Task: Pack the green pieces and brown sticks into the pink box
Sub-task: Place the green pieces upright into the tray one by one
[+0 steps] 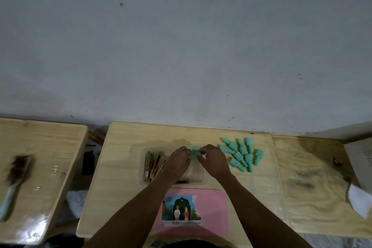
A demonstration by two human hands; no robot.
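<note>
On the far left, a brush (15,177) with a pale blue handle is seen lying on a separate wooden desk (50,167), blurred. On the middle desk (120,177), a clear plastic tray (142,167) is placed, and the brown sticks (154,164) are laid inside its left part, side by side. Above the tray, the left hand (178,162) and the right hand (213,162) are held close together, and one green piece (194,152) is pinched between the fingers (189,156) of both hands. Nearer to the person, the pink box (213,207) is laid flat with its picture label upward, just beside the tray. To the right of the hands, the other green pieces (242,154) are gathered in a loose pile on the same desk, apart from the tray. On the far right, a white sheet of paper (360,200) is seen on another wooden surface.
</note>
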